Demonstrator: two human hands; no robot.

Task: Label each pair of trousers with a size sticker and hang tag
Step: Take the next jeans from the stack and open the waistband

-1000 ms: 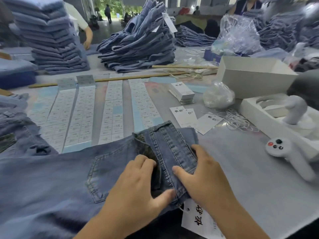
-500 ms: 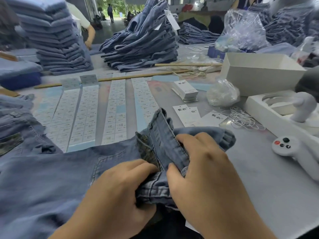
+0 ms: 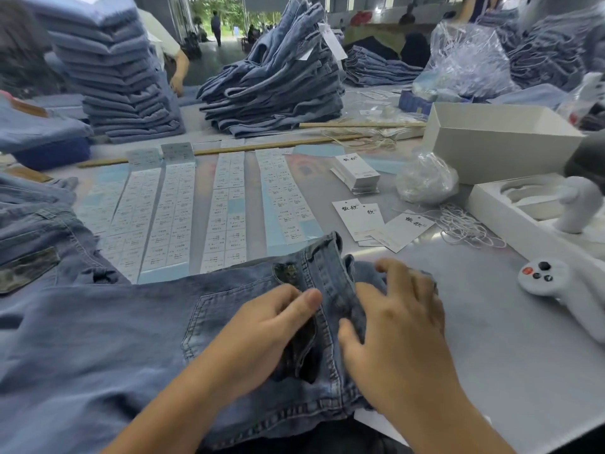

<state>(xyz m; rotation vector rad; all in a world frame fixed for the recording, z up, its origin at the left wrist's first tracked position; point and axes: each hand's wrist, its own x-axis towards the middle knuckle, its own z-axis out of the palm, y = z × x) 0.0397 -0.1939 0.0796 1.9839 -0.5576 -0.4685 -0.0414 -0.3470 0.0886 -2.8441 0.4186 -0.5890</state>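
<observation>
The pair of light blue denim trousers (image 3: 108, 348) lies flat on the pale grey table (image 3: 510, 348), at the near edge in front of the person, with a stitched back pocket facing up and the waistband bunched into a raised fold at its right end. The left hand (image 3: 262, 332) rests on the fabric beside this fold, its thumb pressing against the denim, and its fingers are only slightly bent. The right hand (image 3: 396, 326) lies on the other side of the fold with the fingers spread and relaxed, touching the cloth. Just behind the trousers there are long sheets of small white size stickers (image 3: 176, 217) on blue backing. To the right of them lie loose white paper hang tags (image 3: 360, 217) with black characters, near white strings (image 3: 465, 224). Farther back stand tall stacks of folded blue jeans (image 3: 114, 77).
</observation>
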